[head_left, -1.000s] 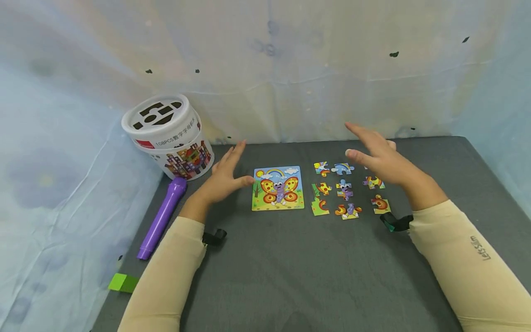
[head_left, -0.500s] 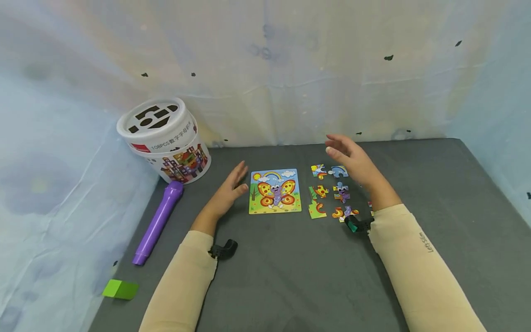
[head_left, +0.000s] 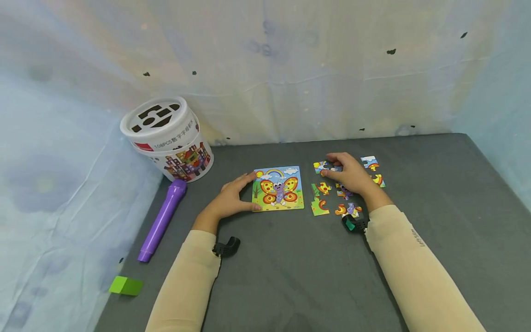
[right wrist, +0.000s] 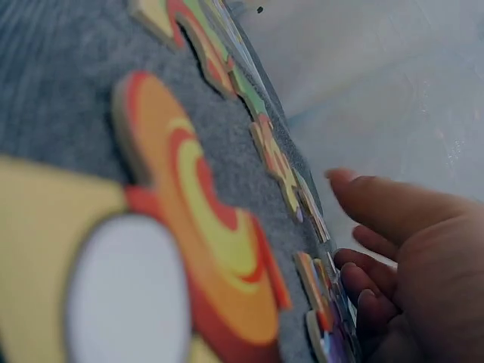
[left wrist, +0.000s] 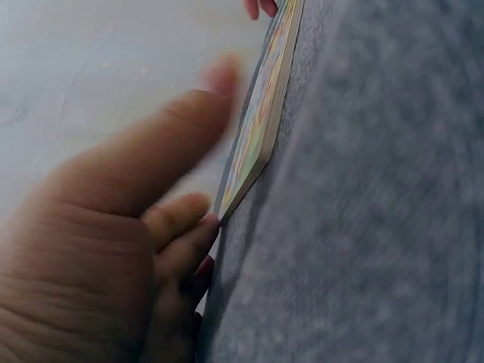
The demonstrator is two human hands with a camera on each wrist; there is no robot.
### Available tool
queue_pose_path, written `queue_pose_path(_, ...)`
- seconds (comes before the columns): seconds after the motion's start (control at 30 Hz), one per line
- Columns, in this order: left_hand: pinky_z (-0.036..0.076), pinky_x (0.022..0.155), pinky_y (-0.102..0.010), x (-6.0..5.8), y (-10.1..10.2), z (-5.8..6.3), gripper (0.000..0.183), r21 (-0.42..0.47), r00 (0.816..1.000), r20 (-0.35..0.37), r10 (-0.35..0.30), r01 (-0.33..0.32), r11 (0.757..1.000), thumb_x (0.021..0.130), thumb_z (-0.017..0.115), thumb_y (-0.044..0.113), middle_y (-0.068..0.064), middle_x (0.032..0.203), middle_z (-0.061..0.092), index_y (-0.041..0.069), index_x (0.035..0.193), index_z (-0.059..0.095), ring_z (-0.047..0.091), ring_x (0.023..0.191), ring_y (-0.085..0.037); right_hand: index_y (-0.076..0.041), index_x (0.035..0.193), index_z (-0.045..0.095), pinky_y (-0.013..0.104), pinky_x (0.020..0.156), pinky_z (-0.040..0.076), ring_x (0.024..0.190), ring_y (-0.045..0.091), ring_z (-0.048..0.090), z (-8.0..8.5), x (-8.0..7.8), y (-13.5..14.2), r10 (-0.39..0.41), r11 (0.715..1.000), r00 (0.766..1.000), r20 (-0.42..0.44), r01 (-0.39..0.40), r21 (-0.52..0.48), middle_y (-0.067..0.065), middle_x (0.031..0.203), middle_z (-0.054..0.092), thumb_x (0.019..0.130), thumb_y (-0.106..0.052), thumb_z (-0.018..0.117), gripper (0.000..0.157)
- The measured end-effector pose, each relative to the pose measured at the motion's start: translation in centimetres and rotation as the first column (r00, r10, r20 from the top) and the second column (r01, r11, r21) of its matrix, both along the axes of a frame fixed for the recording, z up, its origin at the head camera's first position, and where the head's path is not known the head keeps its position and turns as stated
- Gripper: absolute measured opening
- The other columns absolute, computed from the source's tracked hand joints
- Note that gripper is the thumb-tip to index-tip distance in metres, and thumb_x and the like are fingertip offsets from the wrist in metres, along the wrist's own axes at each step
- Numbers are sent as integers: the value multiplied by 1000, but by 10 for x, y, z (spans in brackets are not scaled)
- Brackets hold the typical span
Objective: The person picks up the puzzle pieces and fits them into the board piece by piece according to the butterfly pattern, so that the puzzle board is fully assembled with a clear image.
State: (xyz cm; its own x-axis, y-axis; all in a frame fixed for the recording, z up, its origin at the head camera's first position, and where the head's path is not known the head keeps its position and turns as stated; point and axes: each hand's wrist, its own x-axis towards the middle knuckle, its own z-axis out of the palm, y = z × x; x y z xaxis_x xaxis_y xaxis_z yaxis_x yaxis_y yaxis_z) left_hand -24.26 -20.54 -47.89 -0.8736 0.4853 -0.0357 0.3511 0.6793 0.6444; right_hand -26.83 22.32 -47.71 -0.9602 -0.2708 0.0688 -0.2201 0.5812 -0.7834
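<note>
Left hand [head_left: 229, 200]: spread wide at the board's [head_left: 279, 189] left edge; contact, can't tell;
Right hand [head_left: 351, 175]: thumb parted from fingers, above the pieces [head_left: 319, 208]; nothing visibly held;
Board: flat; looks light, stiff;
Pieces: right of board; likely light; pinch edges

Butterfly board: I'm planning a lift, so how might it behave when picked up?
The butterfly board is probably stiff: its edge looks straight and solid. Being thin, it's likely light. Lying flat, it probably won't roll.
</note>
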Motion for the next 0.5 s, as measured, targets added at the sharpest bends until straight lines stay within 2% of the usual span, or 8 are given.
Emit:
queue_pose_path(0.07,7,127,-61,-1,-1,-1,116,-9,1000,-6,-28,28,1000,81,97,51,1,179,24,23,175,33,14,165,-26,1,160,51,63,117,33,144,42,41,2,-1,-2,14,997,1000,0,-14,75,23,156,45,108,-31,73,64)
queue_pose_path(0.2,5,127,-60,-1,-2,0,123,-18,999,11,-46,46,999,78,100,51,7,179,21,24,175,30,10,165,-22,0,159,53,67,119,28,151,46,28,5,-2,-5,13,989,999,34,-17,144,24,160,37,110,-28,71,60)
queue_pose_path(0.3,5,127,-60,-1,-1,2,123,-25,998,21,-56,56,998,78,99,51,7,180,19,24,175,30,8,165,-21,-1,156,55,65,116,31,145,46,34,6,-2,-7,-7,993,999,51,1,118,23,158,39,109,-26,72,56)
queue_pose_path(0.5,2,127,-59,0,-3,4,118,-38,996,15,-88,88,995,82,96,52,4,181,17,19,174,31,5,166,-25,-1,146,52,58,102,42,123,41,50,4,1,-8,-83,996,993,80,84,-16,21,140,55,105,-20,78,52)
